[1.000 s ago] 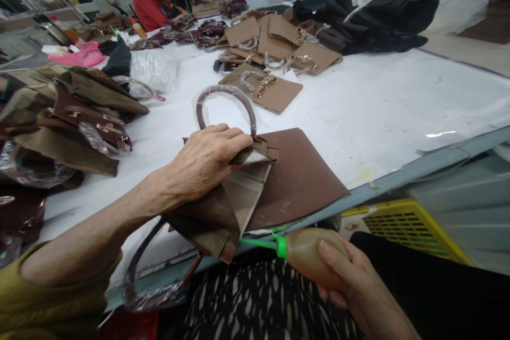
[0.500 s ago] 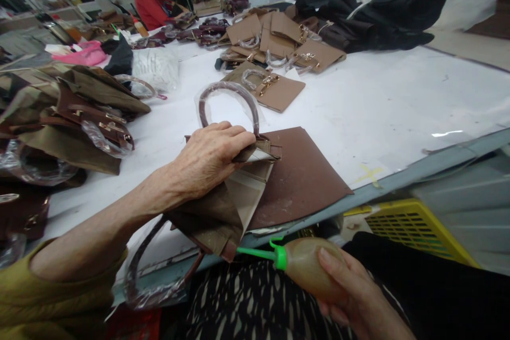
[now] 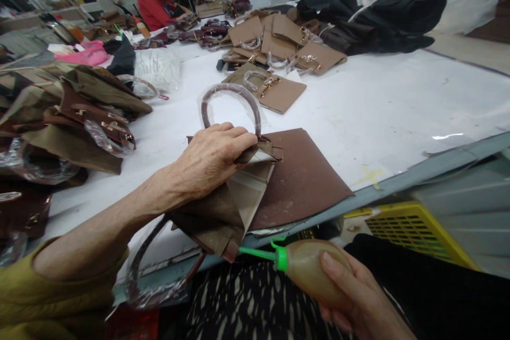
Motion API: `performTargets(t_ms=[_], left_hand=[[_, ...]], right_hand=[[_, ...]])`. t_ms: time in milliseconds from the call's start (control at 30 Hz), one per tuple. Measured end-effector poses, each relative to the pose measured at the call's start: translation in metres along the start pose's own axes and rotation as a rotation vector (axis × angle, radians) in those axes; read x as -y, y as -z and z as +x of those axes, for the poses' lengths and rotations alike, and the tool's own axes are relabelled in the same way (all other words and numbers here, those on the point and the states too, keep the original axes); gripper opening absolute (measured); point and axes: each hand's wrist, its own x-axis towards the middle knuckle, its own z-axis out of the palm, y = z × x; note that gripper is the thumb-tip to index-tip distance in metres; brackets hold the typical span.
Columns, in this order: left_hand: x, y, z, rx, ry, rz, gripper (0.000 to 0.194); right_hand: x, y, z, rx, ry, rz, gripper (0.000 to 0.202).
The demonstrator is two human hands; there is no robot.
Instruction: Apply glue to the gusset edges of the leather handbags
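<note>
My left hand (image 3: 217,156) is closed on the upper edge of a brown bag (image 3: 215,218), whose olive lining shows. One plastic-wrapped handle (image 3: 231,90) arches above the hand; the other handle (image 3: 137,260) hangs over the table's front edge. Under the bag's right side lies a flat brown panel (image 3: 303,178). My right hand (image 3: 350,287) grips a glue bottle (image 3: 316,268) with a green spout. The spout tip is at the bag's lower corner; whether it touches cannot be made out. The fingertips of my left hand are partly hidden.
Brown bags with olive cloth (image 3: 91,127) are heaped at the left. Tan bag pieces (image 3: 279,37) and black material (image 3: 370,21) lie across the back of the white table (image 3: 382,111). A yellow crate (image 3: 414,228) stands below the right edge. A person in red (image 3: 151,5) is at the far left.
The whole view has shifted very slightly. Both hands, the bag and the bottle keep nearly the same positions relative to each other.
</note>
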Motion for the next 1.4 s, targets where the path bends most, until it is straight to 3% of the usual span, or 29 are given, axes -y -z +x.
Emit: performTargets(t_ms=[233,400,533,800,867,1033,1133,1400], left_hand=[[0.0,0.0,0.001,0.008,0.006,-0.002,0.012],[0.0,0.0,0.001,0.012,-0.003,-0.001,0.013],[0.0,0.0,0.001,0.021,-0.004,0.0,0.014],[0.002,0.003,0.005,0.032,-0.006,-0.002,0.011],[0.005,0.005,0.006,0.025,-0.008,-0.008,0.011],[0.011,0.009,0.014,0.03,0.002,-0.054,0.011],[0.014,0.012,0.02,0.027,0.005,-0.065,0.01],[0.021,0.014,0.03,0.017,0.018,-0.047,0.01]], right_hand=[[-0.005,0.0,-0.005,0.041,0.057,-0.084,0.052],[0.006,0.0,-0.006,-0.172,0.265,-0.272,0.049],[0.015,0.004,0.001,-0.169,0.385,-0.461,0.044],[0.025,0.01,0.026,-0.35,0.568,-0.678,0.045],[0.025,0.015,0.033,-0.38,0.677,-0.787,0.045],[0.024,0.023,0.048,-0.406,1.159,-1.019,0.045],[0.027,0.025,0.055,-0.393,1.348,-1.105,0.047],[0.043,0.031,0.075,-0.455,1.423,-1.173,0.042]])
